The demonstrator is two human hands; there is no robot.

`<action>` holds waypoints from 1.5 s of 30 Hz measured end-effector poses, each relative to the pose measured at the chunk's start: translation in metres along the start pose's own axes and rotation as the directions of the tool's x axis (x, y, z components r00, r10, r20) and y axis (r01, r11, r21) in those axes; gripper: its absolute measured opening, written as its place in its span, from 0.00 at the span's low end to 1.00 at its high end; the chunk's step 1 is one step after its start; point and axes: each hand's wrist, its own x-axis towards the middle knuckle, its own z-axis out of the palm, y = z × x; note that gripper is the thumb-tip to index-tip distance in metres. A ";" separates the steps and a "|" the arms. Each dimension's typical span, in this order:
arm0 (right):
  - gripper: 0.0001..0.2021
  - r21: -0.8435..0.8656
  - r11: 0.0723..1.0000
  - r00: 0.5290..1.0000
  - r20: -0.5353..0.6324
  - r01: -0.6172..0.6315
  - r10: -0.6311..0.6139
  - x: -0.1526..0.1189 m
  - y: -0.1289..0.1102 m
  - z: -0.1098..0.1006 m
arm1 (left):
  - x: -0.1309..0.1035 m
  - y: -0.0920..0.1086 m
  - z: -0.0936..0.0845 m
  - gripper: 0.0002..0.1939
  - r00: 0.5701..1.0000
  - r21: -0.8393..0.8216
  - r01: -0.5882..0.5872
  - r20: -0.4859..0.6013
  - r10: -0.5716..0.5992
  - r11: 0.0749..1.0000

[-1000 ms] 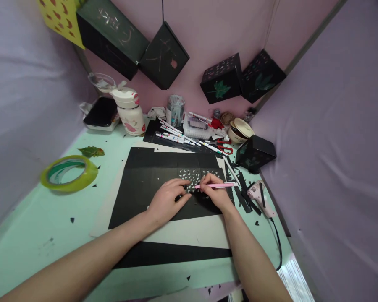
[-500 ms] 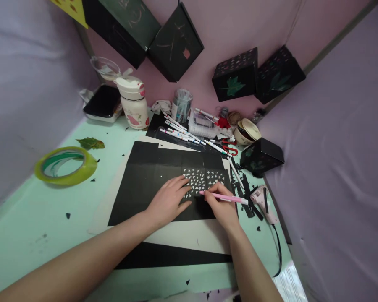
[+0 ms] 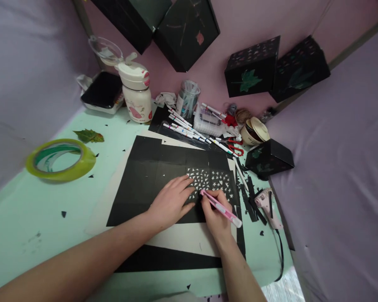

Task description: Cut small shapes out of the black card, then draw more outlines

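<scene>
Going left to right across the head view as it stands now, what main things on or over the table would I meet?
Yellow-green tape roll → white bottle → left hand → right hand, holding a pink pen-like tool → pink glue gun.

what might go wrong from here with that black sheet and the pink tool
The pink pen-shaped tool in the right hand has its tip close to the left hand, so a slip might nick a finger if it is sharp.

The small holes sit close together, so the black sheet could tear between them if pressed or pulled.

The cord of the glue gun hangs by the table's edge and might get snagged.
</scene>
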 end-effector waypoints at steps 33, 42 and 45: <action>0.05 -0.055 0.990 0.992 0.014 0.129 -0.128 -0.010 -0.003 0.004 | 0.000 0.001 -0.002 0.14 1.000 -0.040 0.001 -0.010 -0.002 0.999; 0.04 -0.144 0.957 0.967 0.082 0.251 -0.241 -0.014 0.005 0.008 | 0.000 0.001 -0.002 0.15 1.000 -0.033 -0.005 -0.011 0.005 0.999; 0.04 -0.168 0.952 0.966 0.092 0.256 -0.244 -0.015 0.006 0.009 | 0.000 0.000 -0.001 0.15 1.000 -0.033 -0.011 -0.012 0.011 0.999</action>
